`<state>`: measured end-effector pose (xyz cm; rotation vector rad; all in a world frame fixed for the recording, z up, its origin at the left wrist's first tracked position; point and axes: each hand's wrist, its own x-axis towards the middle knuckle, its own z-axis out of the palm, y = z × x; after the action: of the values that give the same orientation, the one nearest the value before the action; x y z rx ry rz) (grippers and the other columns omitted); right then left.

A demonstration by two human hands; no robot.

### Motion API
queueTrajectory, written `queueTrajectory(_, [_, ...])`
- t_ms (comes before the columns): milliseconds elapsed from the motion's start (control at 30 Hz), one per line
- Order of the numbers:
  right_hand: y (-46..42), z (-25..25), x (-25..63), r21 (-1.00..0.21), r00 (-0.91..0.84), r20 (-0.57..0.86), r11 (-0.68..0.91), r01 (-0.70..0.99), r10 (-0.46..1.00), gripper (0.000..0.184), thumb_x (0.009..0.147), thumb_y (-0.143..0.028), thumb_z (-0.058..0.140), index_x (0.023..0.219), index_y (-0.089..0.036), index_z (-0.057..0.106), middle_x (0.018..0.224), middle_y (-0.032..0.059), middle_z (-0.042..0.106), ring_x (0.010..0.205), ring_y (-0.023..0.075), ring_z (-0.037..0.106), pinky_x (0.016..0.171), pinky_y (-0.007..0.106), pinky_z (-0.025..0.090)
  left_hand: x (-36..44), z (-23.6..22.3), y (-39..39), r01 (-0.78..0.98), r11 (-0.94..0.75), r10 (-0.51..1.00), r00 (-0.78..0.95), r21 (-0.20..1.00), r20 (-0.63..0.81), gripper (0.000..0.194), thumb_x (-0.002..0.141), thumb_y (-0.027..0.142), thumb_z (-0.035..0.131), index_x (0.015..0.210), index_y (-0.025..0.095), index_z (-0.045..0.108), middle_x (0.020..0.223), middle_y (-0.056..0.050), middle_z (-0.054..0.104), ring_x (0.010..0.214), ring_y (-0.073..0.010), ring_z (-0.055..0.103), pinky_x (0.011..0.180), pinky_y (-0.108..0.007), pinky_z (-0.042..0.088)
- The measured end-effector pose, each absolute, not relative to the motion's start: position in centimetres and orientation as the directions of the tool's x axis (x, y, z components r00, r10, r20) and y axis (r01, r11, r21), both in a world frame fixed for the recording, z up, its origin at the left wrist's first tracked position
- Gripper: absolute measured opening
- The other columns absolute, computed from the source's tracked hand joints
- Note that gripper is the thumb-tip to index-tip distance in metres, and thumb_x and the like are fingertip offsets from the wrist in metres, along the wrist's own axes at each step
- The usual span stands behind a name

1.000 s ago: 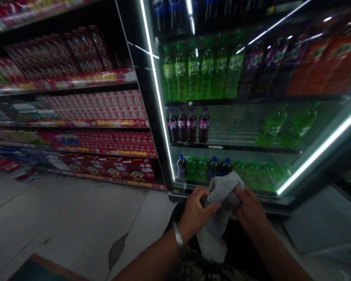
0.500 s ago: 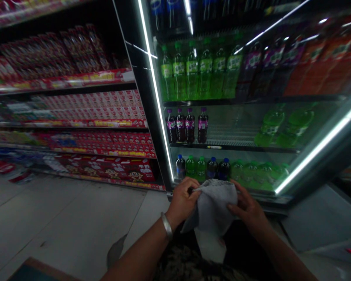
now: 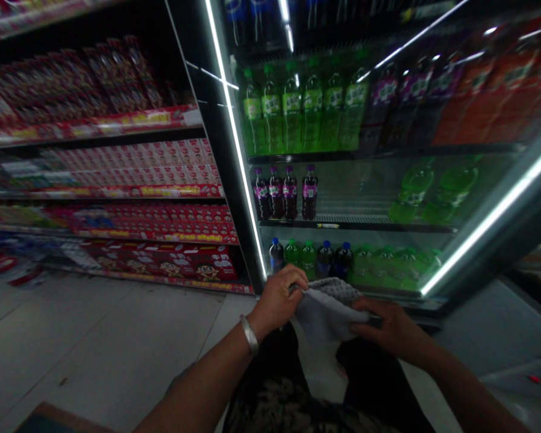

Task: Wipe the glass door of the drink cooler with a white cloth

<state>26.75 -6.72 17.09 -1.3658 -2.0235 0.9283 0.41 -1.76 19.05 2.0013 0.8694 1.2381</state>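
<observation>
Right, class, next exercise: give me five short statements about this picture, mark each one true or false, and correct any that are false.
1. The left hand and the right hand both hold the grey cloth. True.
2. A silver bracelet circles the right wrist. False: the silver bracelet is on the left wrist.
3. Purple-capped bottles stand inside the cooler. True.
4. The store shelves with boxes are to the right of the cooler. False: the store shelves are to its left.
5. A row of green-capped bottles stands on the shelf above the purple-capped ones. True.
</observation>
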Motion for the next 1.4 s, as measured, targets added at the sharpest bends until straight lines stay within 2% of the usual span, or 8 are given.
queueTrajectory(133, [-6.0,18.0,28.1,-0.579,-0.434,-0.015,0.346,0.738,0.901,0.027,0.087,-0.043,0.056,0.090,-0.018,0.066,0.090,0.0037,0.063,0.084,0.0206,0.060,0.077,0.031,0.043,-0.3,19.2,-1.0,0.267,-0.574,0.803,0.370,0.774,0.467,0.021,0.071,-0.003,0.052,0.072,0.016,0.060,0.085,-0.002,0.064,0.084,-0.0128,0.060,0.081,-0.026,0.044])
queueTrajectory(300, [-5.4,20.0,28.8,-0.211,-0.503,0.099,0.513,0.832,0.858,0.013,0.092,-0.031,0.062,0.094,-0.019,0.067,0.099,0.0060,0.062,0.092,0.0254,0.058,0.085,0.042,0.042,-0.1,19.1,-0.2,0.385,-0.490,0.852,0.402,0.783,0.336,0.022,0.071,-0.006,0.052,0.072,0.015,0.060,0.086,-0.004,0.062,0.085,-0.0159,0.060,0.082,-0.029,0.044])
queueTrajectory(567, [-5.9,22.5,27.8,-0.121,-0.535,0.096,0.543,0.831,0.839,0.014,0.091,-0.033,0.069,0.090,-0.019,0.067,0.094,0.0044,0.061,0.089,0.0253,0.059,0.083,0.044,0.042,0.3,20.1,0.1,0.433,-0.392,0.910,0.312,0.811,0.273,0.020,0.073,-0.004,0.054,0.072,0.015,0.061,0.083,-0.001,0.061,0.082,-0.0148,0.059,0.079,-0.028,0.042])
queueTrajectory(833, [-5.1,22.0,28.3,-0.460,-0.323,0.370,0.474,0.751,0.871,0.025,0.085,-0.043,0.054,0.083,-0.020,0.064,0.085,0.0063,0.064,0.078,0.0212,0.060,0.074,0.033,0.046,0.4,22.0,0.4,0.408,-0.363,0.923,0.281,0.837,0.263,0.019,0.074,-0.001,0.054,0.072,0.016,0.060,0.080,0.001,0.061,0.080,-0.0145,0.057,0.078,-0.029,0.040])
queueTrajectory(1000, [-5.0,22.0,27.5,-0.607,-0.041,0.533,0.416,0.678,0.845,0.046,0.079,-0.045,0.062,0.120,-0.023,0.064,0.097,0.0051,0.067,0.085,0.0218,0.065,0.076,0.031,0.050,0.2,23.0,0.9,0.241,-0.319,0.932,0.258,0.917,0.256,0.010,0.077,0.008,0.055,0.078,0.016,0.060,0.075,0.002,0.056,0.073,-0.0127,0.051,0.071,-0.028,0.038])
queueTrajectory(1067, [-4.7,21.5,27.5,-0.652,-0.001,0.508,0.386,0.653,0.861,0.055,0.076,-0.044,0.065,0.127,-0.023,0.062,0.096,0.0038,0.067,0.084,0.0211,0.065,0.076,0.030,0.051,0.3,23.0,0.9,0.144,-0.297,0.934,0.250,0.944,0.255,0.014,0.077,0.013,0.057,0.089,0.016,0.064,0.079,0.002,0.057,0.075,-0.0125,0.052,0.071,-0.027,0.038])
queueTrajectory(1167, [-4.3,21.0,27.8,-0.738,-0.013,0.373,0.306,0.601,0.928,0.038,0.076,-0.048,0.065,0.100,-0.020,0.070,0.083,0.0034,0.066,0.072,0.0191,0.062,0.064,0.027,0.048,0.4,23.1,0.7,0.055,-0.268,0.940,0.233,0.962,0.248,0.027,0.075,0.014,0.060,0.101,0.015,0.067,0.084,0.001,0.058,0.076,-0.0111,0.053,0.069,-0.025,0.038])
queueTrajectory(1400, [-4.8,24.0,25.6,-0.943,0.038,0.253,0.238,0.232,0.967,0.037,0.074,-0.052,0.071,0.086,-0.017,0.064,0.078,0.0031,0.063,0.070,0.0167,0.060,0.059,0.023,0.049,0.5,25.4,0.8,-0.389,-0.128,0.975,0.118,0.912,0.188,0.036,0.063,0.021,0.080,0.096,0.018,0.068,0.084,0.003,0.064,0.069,-0.0081,0.055,0.063,-0.022,0.040])
